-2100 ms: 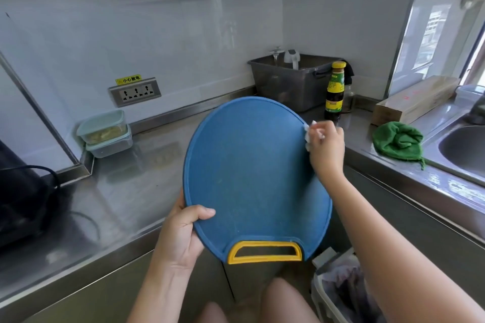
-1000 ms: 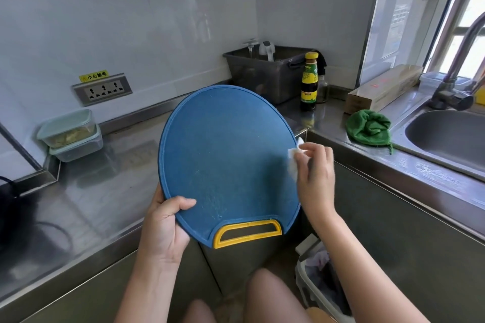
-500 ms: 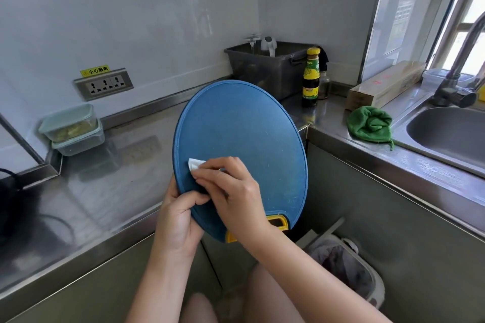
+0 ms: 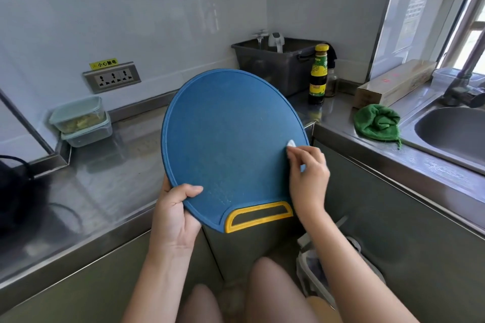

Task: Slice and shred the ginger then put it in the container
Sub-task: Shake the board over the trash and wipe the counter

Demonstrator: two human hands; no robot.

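Item one, cutting board (image 4: 231, 139): blue, oval, held clear of the steel counter (image 4: 105, 181) and tipped up with its face towards me. Its long axis runs near upright, the yellow handle (image 4: 258, 216) at the low end pointing down at me, the rounded end up and away towards the wall, leaning a little left. My left hand (image 4: 174, 215) grips the lower left edge, thumb on the face and fingers behind. My right hand (image 4: 308, 173) pinches a small white wad (image 4: 291, 143) and holds it against the board's right rim. Item two, lidded container (image 4: 77, 114): clear with a pale green lid, at the far left of the counter near the wall, long side roughly along the wall. It holds yellowish pieces that look like the ginger, though I cannot make out their cut. It sits stacked on a second container (image 4: 88, 134) of the same kind, contents not legible. Item three, grey tub (image 4: 278, 63) in the back corner: white and metal tops show above its rim, too unclear to name. Item four, dark sauce bottle (image 4: 318, 75) with a yellow cap, upright just beside the tub, a small jar (image 4: 331, 82) touching or nearly touching it. Item five, long cardboard box (image 4: 393, 84) lying flat by the window. Item six, crumpled green cloth (image 4: 376, 122) on the counter between the box and the sink (image 4: 454, 134). Item seven, lined waste bin (image 4: 320, 273) on the floor by my right leg, contents dark and unclear.
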